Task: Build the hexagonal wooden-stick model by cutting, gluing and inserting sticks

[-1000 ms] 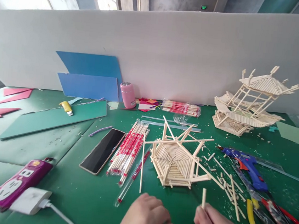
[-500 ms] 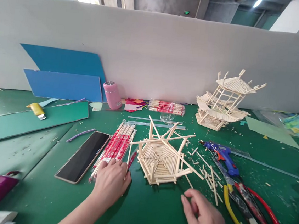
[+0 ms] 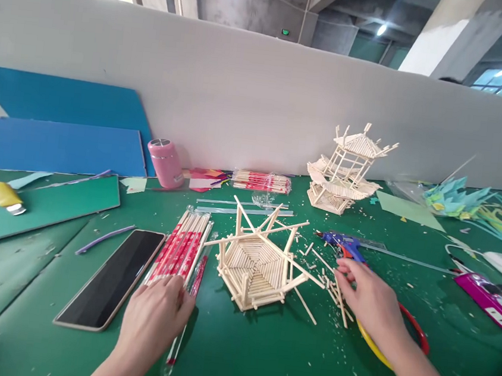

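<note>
My left hand (image 3: 154,315) lies flat on the near end of a bundle of red-and-white wrapped chopsticks (image 3: 181,242), fingers spread and not closed around it. My right hand (image 3: 367,299) stretches out with its fingers apart over loose short sticks (image 3: 332,287). Its fingertips are just short of a blue glue gun (image 3: 342,243). Between the hands sits a hexagonal basket-like frame of wooden sticks (image 3: 254,263) with long sticks poking up.
A finished stick pagoda (image 3: 345,171) stands at the back by the white wall. A phone (image 3: 111,275) lies left of the bundle. Also here are a pink cup (image 3: 164,163), a second chopstick pack (image 3: 260,181), yellow-and-red handled pliers (image 3: 417,334) and a purple device (image 3: 493,297).
The view has swung right. My right hand no longer holds the short stick and has moved forward toward the glue gun. My left hand went out onto the chopstick bundle.
</note>
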Tool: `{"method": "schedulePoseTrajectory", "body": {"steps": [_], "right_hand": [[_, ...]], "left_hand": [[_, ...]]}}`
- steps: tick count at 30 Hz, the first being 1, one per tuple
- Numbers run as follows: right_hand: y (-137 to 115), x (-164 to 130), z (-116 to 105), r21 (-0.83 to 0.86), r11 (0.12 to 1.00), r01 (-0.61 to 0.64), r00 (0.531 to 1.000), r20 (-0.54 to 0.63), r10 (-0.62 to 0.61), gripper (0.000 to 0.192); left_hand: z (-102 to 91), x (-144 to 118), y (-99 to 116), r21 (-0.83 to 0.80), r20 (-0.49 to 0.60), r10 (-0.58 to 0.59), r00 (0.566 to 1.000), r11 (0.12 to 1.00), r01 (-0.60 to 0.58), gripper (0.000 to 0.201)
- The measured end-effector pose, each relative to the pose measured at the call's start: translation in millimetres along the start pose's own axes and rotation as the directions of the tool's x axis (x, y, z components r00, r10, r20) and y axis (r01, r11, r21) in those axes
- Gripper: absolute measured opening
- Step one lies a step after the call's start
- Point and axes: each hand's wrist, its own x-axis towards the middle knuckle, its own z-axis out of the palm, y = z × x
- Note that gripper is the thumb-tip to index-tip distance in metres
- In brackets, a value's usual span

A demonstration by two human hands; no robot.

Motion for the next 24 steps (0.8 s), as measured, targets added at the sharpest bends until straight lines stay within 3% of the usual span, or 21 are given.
{"method": "schedulePoseTrajectory", "body": {"steps": [3,6,10,13,16,19,21,24], "right_hand": [[8.4,36.6,4.8,-0.062,0.998,0.026,0.986,0.168,-0.015,0.013],[5.2,57.9,18.3,-0.074,0.997,0.011,0.953,0.304,0.012,0.023],[3.3,69.3,24.2,-0.002,0.998,-0.07,0.936,0.346,0.067,0.032],[10.3,72.1,6.1,0.127,0.981,-0.144,0.959,0.263,0.107,0.026],[16.8,70.5,-27.8,0.342,0.919,-0.197,0.98,0.043,0.194,0.021],[9.9,62.7,-60.4,0.633,0.765,-0.121,0.934,-0.189,0.304,0.025],[-4.2,53.6,-75.2,0.779,0.627,-0.032,0.931,-0.206,0.303,0.024],[-33.3,35.0,-86.4,0.891,0.453,0.018,0.97,-0.126,0.209,0.02]], "left_hand": [[1.2,-0.1,-2.1,-0.009,0.009,-0.003,1.0,1.0,0.003,0.024],[6.0,1.2,-3.1,-0.015,0.009,0.009,1.0,1.0,-0.009,0.024],[10.8,1.4,-5.0,-0.032,-0.001,0.012,1.0,0.999,-0.012,0.024],[8.4,-0.5,-8.3,-0.056,-0.023,0.01,1.0,0.998,-0.011,0.028],[3.4,-6.0,-12.2,-0.121,-0.064,-0.002,0.998,0.993,-0.006,0.031],[-5.1,-16.5,-10.6,-0.319,-0.147,0.005,0.989,0.946,-0.053,0.029],[-15.8,-25.8,-3.3,-0.493,-0.197,0.013,0.98,0.863,-0.11,0.026],[-39.9,-40.8,17.7,-0.713,-0.201,0.025,0.979,0.682,-0.164,0.021]]}}
